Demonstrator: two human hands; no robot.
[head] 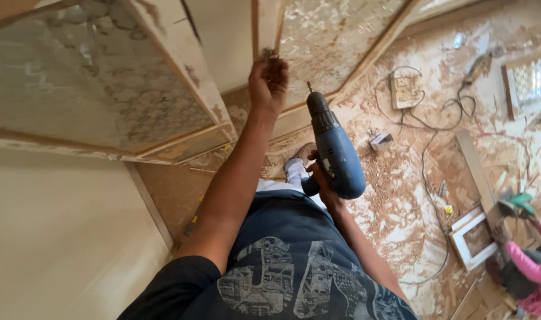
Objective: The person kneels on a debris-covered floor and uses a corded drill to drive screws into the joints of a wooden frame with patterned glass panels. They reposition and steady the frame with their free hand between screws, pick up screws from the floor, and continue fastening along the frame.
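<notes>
Head view: one blue drill (335, 155) gripped in right hand (319, 178), left hand (269, 82) pinching one wooden strip (265, 26)

Open gap between left hand (268, 80) at wooden frame (187, 65) and right hand (319, 181) with blue drill (335, 151); frame blocks above-left, tangled cable (424, 124) and loose wood offcuts (474, 169) clutter sawdust floor (395, 207) right.

The left hand (269, 83) is raised on an outstretched arm, fingers pinched shut; the right hand (319, 181), lower with elbow bent, is clenched in a closed grip.
</notes>
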